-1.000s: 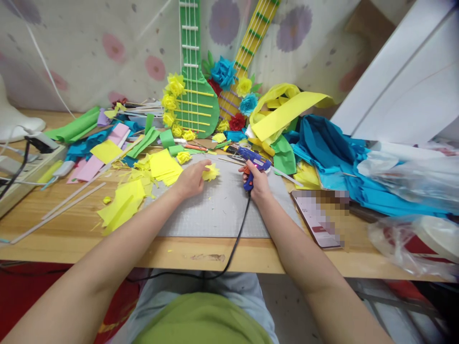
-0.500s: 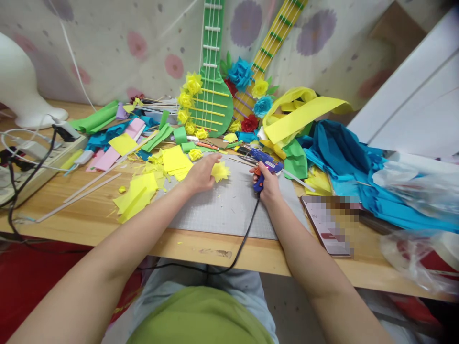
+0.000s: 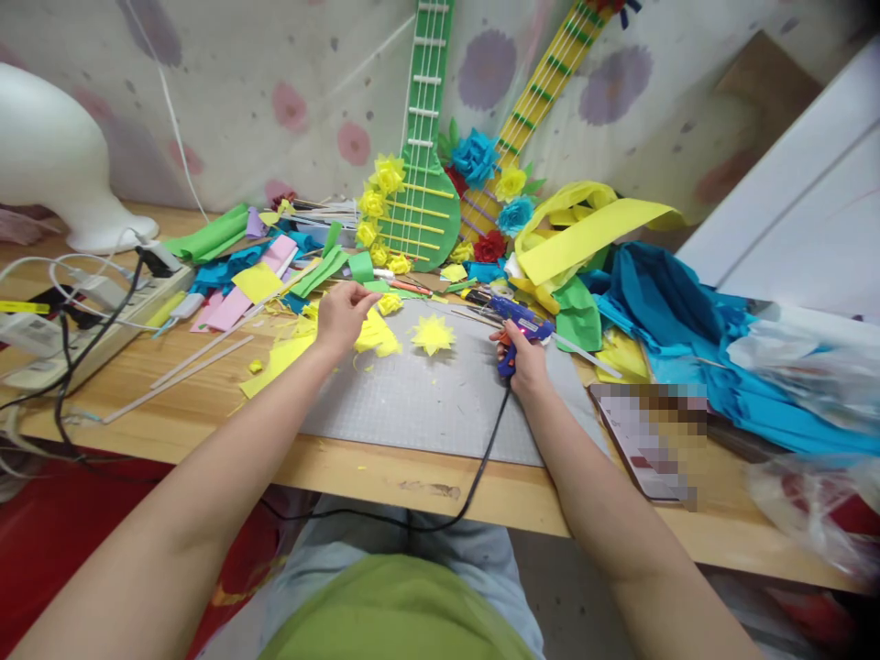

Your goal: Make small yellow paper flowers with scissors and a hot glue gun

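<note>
My right hand (image 3: 528, 359) is wrapped round the handle of a blue glue gun (image 3: 519, 316) with an orange trigger, its nozzle to the left and a glue stick at the back. From its handle a black cord (image 3: 479, 477) runs down over the table edge. Fingertips pinched together, my left hand (image 3: 344, 316) hovers above yellow paper sheets (image 3: 375, 335); anything in the pinch is too small to make out. A spiky yellow paper flower (image 3: 433, 335) lies on the grey cutting mat (image 3: 426, 412) between my hands. Behind it sits a small yellow paper rosette (image 3: 390, 303).
A green paper instrument (image 3: 430, 211) with yellow flowers and a yellow one (image 3: 536, 101) lean at the back. Blue crepe paper (image 3: 653, 284) and a phone (image 3: 629, 440) lie right. A power strip (image 3: 137, 312) and white foam head (image 3: 61, 156) stand left.
My left hand has left the spiky yellow flower and moved left over the paper sheets, fingers pinched. The glue gun stays in my right hand. The whole view has shifted slightly.
</note>
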Demonstrator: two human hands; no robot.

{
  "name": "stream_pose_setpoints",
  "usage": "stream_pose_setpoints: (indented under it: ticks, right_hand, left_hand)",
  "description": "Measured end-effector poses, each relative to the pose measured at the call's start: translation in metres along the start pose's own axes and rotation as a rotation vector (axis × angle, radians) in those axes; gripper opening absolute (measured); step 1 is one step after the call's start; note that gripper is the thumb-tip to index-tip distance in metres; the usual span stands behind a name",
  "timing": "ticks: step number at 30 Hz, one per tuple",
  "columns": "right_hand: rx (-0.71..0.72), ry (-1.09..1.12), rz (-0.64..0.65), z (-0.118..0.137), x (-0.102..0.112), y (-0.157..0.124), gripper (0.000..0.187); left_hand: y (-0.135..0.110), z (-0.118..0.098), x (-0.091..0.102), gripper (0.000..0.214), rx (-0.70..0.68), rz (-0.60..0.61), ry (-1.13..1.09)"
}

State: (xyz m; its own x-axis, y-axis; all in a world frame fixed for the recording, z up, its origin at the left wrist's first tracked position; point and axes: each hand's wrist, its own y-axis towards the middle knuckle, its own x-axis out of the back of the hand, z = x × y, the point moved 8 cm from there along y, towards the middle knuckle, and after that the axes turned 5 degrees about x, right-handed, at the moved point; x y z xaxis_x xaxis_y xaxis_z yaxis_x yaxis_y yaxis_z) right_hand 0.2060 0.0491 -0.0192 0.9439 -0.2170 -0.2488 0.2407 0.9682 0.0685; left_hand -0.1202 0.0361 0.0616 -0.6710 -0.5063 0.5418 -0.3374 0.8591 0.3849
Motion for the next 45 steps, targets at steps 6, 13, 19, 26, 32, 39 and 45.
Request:
stream_pose_setpoints:
  ticks: [6,13,19,26,32,39,45]
  right_hand:
    - [-0.003,-0.023,-0.008,-0.002,0.001,0.001,0.035]
    - [0.005,-0.046,-0.011,0.001,0.001,0.0,0.035]
    - [0.007,-0.043,0.001,0.0,0.001,0.002,0.034]
    - [0.023,-0.064,0.027,0.001,-0.003,0.002,0.035]
    - [0.002,-0.04,0.026,-0.003,-0.001,0.003,0.036]
    - [-0.003,-0.035,0.048,-0.002,-0.004,0.003,0.038]
    - [-0.013,-0.017,0.062,-0.004,-0.006,0.003,0.037]
  left_hand:
    - [0.0,-0.007,0.009,0.038,-0.006,-0.03,0.11]
    - [-0.058,-0.063,-0.063,0.028,-0.574,0.322,0.257]
    - [-0.076,-0.064,-0.106,0.041,-0.646,0.436,0.343]
    - [-0.063,-0.052,-0.116,0.041,-0.503,0.406,0.386]
    - [-0.036,-0.036,-0.104,0.041,-0.199,0.278,0.194]
    - [-0.01,0.016,-0.097,0.046,0.398,0.15,-0.2]
    - [0.013,0.004,-0.115,0.043,0.447,0.17,-0.348]
